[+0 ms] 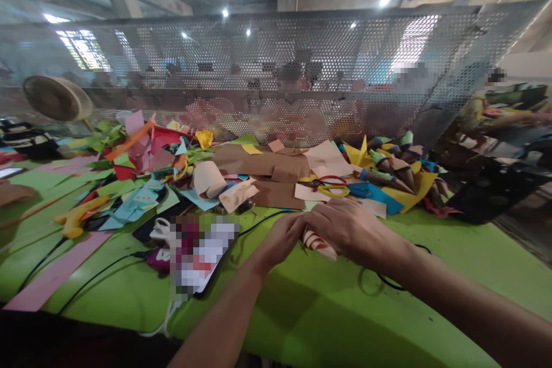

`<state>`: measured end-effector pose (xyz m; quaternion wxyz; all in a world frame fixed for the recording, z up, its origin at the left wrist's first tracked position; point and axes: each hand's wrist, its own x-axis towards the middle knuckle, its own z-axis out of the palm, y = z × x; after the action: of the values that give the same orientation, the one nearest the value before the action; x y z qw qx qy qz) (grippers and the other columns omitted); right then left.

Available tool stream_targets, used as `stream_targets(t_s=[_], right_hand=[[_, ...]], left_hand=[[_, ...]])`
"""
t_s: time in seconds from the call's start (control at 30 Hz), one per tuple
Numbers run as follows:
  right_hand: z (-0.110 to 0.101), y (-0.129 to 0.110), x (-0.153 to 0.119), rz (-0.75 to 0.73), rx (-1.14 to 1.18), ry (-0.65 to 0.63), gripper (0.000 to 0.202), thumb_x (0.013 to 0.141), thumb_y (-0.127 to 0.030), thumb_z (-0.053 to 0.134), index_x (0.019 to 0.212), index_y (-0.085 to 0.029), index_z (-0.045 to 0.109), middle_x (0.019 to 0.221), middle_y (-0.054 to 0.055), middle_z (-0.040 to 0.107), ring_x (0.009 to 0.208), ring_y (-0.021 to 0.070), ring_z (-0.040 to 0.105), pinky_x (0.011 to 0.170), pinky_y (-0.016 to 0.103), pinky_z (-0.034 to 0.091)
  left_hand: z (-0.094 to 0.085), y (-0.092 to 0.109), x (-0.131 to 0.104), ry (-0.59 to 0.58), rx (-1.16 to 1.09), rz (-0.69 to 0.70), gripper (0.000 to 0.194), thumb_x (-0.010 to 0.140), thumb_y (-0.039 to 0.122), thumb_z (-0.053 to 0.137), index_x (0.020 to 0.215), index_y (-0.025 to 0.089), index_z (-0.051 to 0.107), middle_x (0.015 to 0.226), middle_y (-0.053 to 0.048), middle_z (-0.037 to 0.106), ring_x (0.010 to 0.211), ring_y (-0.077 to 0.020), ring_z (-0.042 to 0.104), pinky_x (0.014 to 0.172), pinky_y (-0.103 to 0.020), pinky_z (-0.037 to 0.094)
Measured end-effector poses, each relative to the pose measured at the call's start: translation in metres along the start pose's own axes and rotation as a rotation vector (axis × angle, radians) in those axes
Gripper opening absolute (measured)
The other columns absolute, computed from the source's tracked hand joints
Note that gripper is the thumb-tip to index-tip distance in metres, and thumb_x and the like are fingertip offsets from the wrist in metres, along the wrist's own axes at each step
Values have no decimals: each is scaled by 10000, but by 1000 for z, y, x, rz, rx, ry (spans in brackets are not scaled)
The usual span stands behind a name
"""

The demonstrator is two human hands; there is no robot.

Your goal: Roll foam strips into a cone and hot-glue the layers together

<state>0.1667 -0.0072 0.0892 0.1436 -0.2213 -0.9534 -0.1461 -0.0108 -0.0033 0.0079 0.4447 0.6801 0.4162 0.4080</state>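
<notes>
My two hands meet above the green table (pixel 328 316), a little right of centre. Between them a small rolled paper cone (pixel 319 243) with cream and reddish-brown stripes shows its lower end. My right hand (pixel 345 227) is closed over it from above. On its other side my left hand (pixel 282 237) is closed against the cone, its fingertips hidden behind the right hand. Just beyond the hands lie scissors with a yellow handle (pixel 333 190) and a red handle (pixel 332 179), among brown paper sheets (pixel 278 194).
Left of my hands lie a phone (pixel 211 261) with cables and a yellow glue gun (pixel 77 217). Coloured paper scraps (pixel 138 144) pile up at the back left. Several finished-looking paper cones (pixel 401 169) lie back right, near a black bin (pixel 491 190). A perforated metal panel (pixel 259 57) bounds the table.
</notes>
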Motion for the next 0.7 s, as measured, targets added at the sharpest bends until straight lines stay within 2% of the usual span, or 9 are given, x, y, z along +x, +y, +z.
stream_targets(t_s=[0.17,0.3,0.43,0.57,0.7], right_hand=[[-4,2,1,36,111,-15,157,981,-148,512,1051,-142,653,845,70,683,730,169,594,669,285,401],[-7,5,3,106,224,-10,150,966,-167,538,1045,-172,665,854,56,710,762,162,644,676,258,425],[-7,8,2,207,289,70,132,967,-216,555,1024,-185,670,856,47,732,760,163,675,676,250,450],[-10,10,-3,285,370,201,142,987,-254,540,1000,-187,664,910,56,741,790,162,683,704,255,480],[-12,9,-11,349,443,249,139,985,-255,549,963,-192,670,913,59,725,809,163,669,723,263,494]], left_hand=[[-1,-1,1,-9,-93,-15,440,960,465,421,939,129,705,1038,-65,722,993,-225,618,867,-303,484],[-1,-1,1,-22,-150,-26,462,963,491,430,983,121,705,1057,-72,716,1000,-226,615,875,-309,482],[-1,-1,1,12,-200,-42,454,968,502,434,961,126,688,1015,-71,703,982,-215,605,884,-306,473],[0,-3,2,64,-208,-6,434,976,504,418,866,147,640,880,-40,646,878,-180,560,857,-295,456],[-1,-1,3,45,-178,34,424,990,483,370,867,159,614,848,-26,609,832,-168,528,814,-281,433]])
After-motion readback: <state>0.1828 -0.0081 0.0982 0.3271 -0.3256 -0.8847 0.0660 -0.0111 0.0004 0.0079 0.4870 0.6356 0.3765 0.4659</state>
